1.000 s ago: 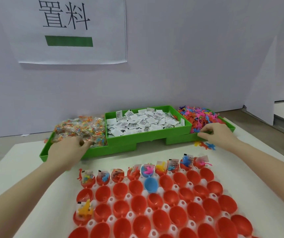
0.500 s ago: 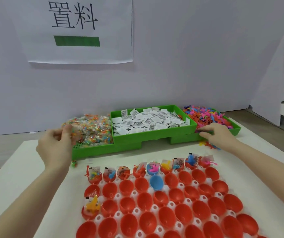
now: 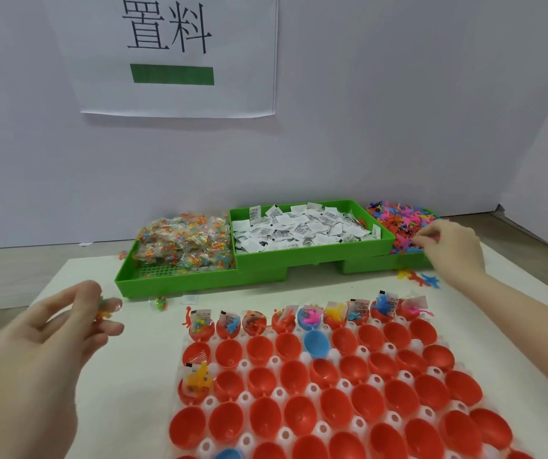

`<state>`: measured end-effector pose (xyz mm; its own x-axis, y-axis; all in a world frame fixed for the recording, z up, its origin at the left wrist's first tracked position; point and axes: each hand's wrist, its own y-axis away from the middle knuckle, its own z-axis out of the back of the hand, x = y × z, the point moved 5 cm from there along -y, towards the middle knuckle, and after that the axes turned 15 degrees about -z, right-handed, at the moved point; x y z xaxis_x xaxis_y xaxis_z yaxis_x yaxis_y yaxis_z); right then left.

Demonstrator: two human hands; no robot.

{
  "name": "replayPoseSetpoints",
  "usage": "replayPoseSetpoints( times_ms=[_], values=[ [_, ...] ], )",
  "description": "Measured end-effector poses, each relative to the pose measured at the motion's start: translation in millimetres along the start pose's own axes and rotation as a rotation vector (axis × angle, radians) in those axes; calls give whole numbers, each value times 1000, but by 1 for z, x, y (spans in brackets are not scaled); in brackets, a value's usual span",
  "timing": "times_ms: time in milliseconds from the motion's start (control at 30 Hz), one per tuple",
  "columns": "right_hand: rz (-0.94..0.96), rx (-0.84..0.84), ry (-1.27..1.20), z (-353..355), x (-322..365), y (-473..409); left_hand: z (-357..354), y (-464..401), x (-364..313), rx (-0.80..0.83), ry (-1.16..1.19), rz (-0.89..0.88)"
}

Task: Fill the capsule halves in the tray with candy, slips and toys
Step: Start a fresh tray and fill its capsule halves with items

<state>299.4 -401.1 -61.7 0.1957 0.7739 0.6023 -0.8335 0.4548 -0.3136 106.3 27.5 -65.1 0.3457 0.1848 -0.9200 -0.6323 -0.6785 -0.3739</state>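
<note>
Tray: white, on the table, rows of red capsule halves; far row filled.
Bins: green, behind the tray; candy, slips, toys.
Left hand: raised left of the tray, fingertips pinching a candy packet.
Right hand: in the toys, fingers curled; hold unclear.

I see a white table. On it lie three green bins, the capsule tray and some loose toys.

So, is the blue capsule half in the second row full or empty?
Empty. The blue capsule half shows only its bare inside; the filled blue half behind holds a pink toy.
</note>
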Motion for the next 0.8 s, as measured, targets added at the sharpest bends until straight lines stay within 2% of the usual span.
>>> replayPoseSetpoints(
  times_ms=[100,167,233,333,433,500,700,800],
  values=[
    [-46,-63,-176,8,7,2,2,-3,-6,13,-14,-33],
    [48,8,-225,8,27,6,0,-1,-15,39,8,-66],
    [164,147,-220,5,54,12,-4,4,-23,70,47,-82],
    [249,352,-28,-7,85,24,-11,13,-31,92,90,-97],
    [236,429,251,-21,97,27,-18,18,-35,126,97,-99],
    [195,463,277,-24,101,24,-22,21,-36,156,107,-84],
    [171,334,301,-23,106,24,-34,30,-35,287,182,60],
    [126,235,87,-7,109,24,-40,34,-36,332,223,120]
  ],
)
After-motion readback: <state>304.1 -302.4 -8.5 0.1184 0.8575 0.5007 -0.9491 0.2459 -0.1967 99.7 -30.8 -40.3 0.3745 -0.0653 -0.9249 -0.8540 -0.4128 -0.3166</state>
